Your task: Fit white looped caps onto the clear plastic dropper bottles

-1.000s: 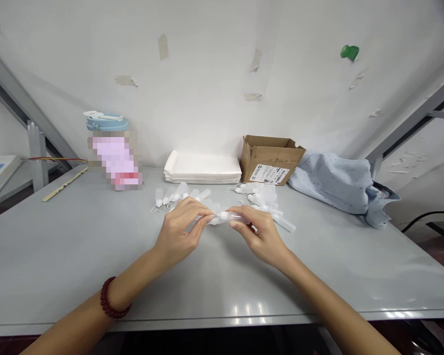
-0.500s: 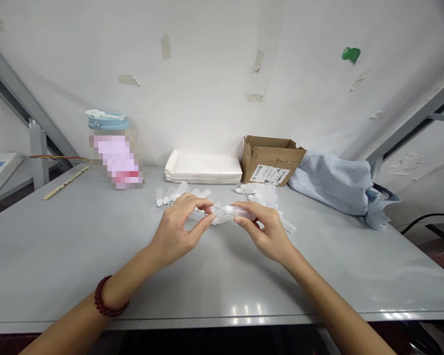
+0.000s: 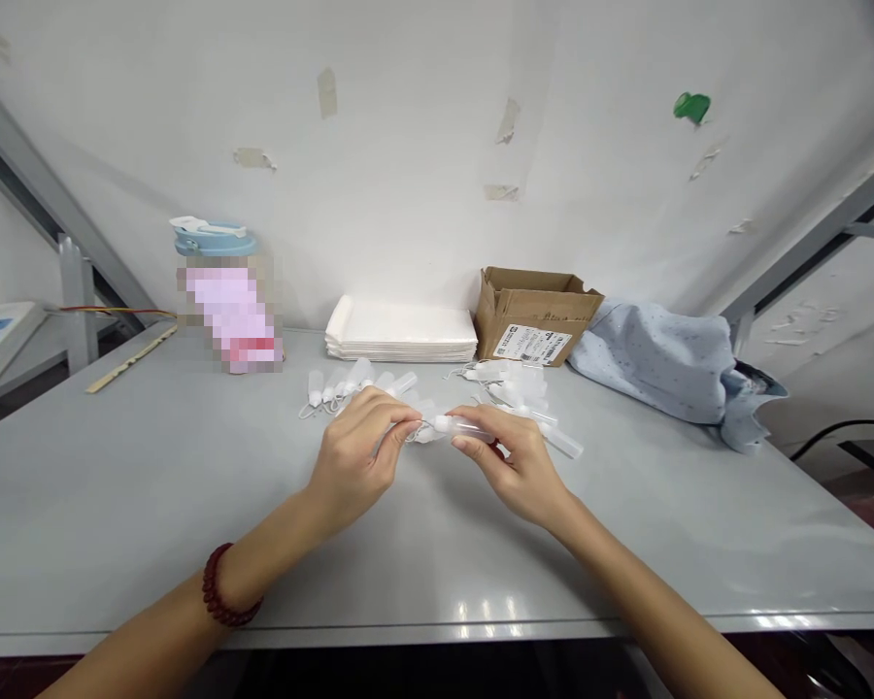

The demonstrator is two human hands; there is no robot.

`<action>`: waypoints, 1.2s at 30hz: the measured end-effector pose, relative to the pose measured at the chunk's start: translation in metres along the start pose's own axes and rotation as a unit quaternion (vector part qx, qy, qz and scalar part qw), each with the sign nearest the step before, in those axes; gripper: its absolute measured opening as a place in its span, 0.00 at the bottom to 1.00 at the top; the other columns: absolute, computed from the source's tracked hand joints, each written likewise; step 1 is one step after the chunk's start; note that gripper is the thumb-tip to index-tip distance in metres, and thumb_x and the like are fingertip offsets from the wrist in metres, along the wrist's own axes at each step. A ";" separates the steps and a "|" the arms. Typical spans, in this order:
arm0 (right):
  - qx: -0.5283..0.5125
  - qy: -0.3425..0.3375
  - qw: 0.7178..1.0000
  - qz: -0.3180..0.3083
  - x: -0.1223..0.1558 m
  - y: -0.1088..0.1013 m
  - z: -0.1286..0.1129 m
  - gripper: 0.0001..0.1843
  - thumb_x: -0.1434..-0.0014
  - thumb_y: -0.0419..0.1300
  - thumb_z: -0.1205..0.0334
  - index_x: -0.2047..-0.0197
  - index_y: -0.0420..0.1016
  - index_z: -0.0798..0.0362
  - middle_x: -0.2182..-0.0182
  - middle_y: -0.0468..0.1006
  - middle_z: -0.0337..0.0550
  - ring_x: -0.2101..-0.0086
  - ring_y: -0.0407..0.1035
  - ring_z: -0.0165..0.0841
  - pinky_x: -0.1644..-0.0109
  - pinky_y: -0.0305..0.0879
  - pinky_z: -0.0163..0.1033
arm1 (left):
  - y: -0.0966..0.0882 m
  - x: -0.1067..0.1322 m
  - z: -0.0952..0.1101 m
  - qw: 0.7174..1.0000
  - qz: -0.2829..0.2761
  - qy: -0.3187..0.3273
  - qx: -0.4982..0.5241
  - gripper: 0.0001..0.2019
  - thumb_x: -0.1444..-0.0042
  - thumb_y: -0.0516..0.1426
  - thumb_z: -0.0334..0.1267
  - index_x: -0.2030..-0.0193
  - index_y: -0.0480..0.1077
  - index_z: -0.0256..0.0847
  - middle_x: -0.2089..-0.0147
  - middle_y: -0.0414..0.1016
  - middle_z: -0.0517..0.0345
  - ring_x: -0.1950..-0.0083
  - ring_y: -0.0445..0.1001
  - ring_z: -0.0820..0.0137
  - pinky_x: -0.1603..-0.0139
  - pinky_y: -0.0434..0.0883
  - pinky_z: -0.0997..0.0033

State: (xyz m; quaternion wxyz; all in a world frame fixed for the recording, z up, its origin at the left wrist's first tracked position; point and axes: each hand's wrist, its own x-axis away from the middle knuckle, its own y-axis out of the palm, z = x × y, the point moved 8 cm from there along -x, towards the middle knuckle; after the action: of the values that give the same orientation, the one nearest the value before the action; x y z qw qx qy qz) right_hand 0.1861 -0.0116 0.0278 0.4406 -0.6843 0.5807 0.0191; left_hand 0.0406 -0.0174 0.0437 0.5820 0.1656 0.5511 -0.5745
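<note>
Between thumb and fingers, my right hand grips a small clear plastic tube with a white cap, its cap end pointing left. A thin string runs from that cap to my left hand, whose thumb and forefinger pinch it. Behind my left hand lie several similar tubes with string loops. Another pile of them lies behind and to the right of my right hand, and one tube rests just beyond its knuckles. A few more, partly hidden, sit on the table between the hands.
A stack of white padded envelopes and an open cardboard box stand at the wall. Light blue cloth lies right of the box. At left are a blue-lidded cup, partly blurred, and a thin wooden strip on the grey table.
My left thumb and forefinger have closed into a pinch on the string. The tube in my right hand has shifted slightly left and down, with more of it showing.
</note>
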 end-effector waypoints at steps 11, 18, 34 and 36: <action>-0.026 0.033 0.999 -0.003 0.001 0.001 0.003 0.10 0.39 0.55 0.61 0.57 0.74 0.54 0.68 0.78 0.43 0.73 0.67 0.29 0.73 0.60 0.33 | -0.002 0.003 0.006 0.999 0.036 0.019 -0.005 0.08 0.45 0.55 0.23 0.65 0.70 0.39 0.72 0.74 0.58 0.68 0.70 0.70 0.67 0.68 0.68; 0.000 0.050 0.998 -0.024 -0.005 -0.011 0.008 0.12 0.39 0.56 0.61 0.54 0.74 0.54 0.69 0.76 0.42 0.72 0.66 0.30 0.71 0.61 0.35 | 0.006 0.003 -0.004 0.999 -0.030 -0.032 -0.031 0.14 0.46 0.57 0.27 0.52 0.66 0.37 0.64 0.75 0.55 0.61 0.70 0.67 0.57 0.68 0.61; 0.224 0.123 0.959 -0.124 -0.007 -0.024 0.084 0.13 0.39 0.53 0.63 0.51 0.69 0.54 0.56 0.70 0.51 0.56 0.67 0.40 0.55 0.66 0.44 | 0.008 0.012 -0.077 0.938 -0.157 -0.265 -0.161 0.09 0.42 0.51 0.36 0.67 0.72 0.39 0.66 0.76 0.54 0.59 0.70 0.61 0.59 0.66 0.61; 0.249 0.139 0.949 -0.133 -0.005 -0.026 0.091 0.13 0.40 0.55 0.63 0.52 0.70 0.54 0.56 0.70 0.51 0.56 0.67 0.41 0.55 0.66 0.44 | 0.012 0.015 -0.080 0.923 -0.184 -0.280 -0.187 0.11 0.42 0.50 0.37 0.66 0.72 0.39 0.65 0.77 0.53 0.59 0.70 0.59 0.58 0.66 0.59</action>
State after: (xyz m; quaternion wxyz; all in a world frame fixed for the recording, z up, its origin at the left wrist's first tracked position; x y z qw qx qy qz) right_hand 0.2500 0.0481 -0.0100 0.5103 -0.6199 0.5260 -0.2805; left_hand 0.0105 0.0452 -0.0012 0.6169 -0.2181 0.4837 -0.5813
